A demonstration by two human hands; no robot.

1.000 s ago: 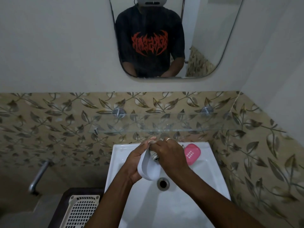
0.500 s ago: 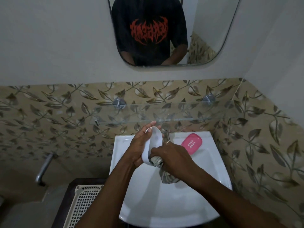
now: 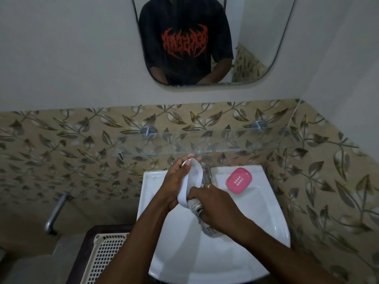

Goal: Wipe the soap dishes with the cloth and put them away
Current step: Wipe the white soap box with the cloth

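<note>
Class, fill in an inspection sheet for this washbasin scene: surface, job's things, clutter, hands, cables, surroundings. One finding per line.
Surface: white ceramic basin, bare where visible.
Job's things: white oval soap dish held on edge over the basin; grey patterned cloth pressed against it; pink plastic soap dish on the basin's back right ledge.
Clutter: cream perforated basket beside the basin, lower left.
Hands: left hand grips the white dish; right hand clutches the cloth.
Cables: nothing seen.
Surroundings: clear glass shelf, wall mirror, leaf-patterned tiles.
</note>
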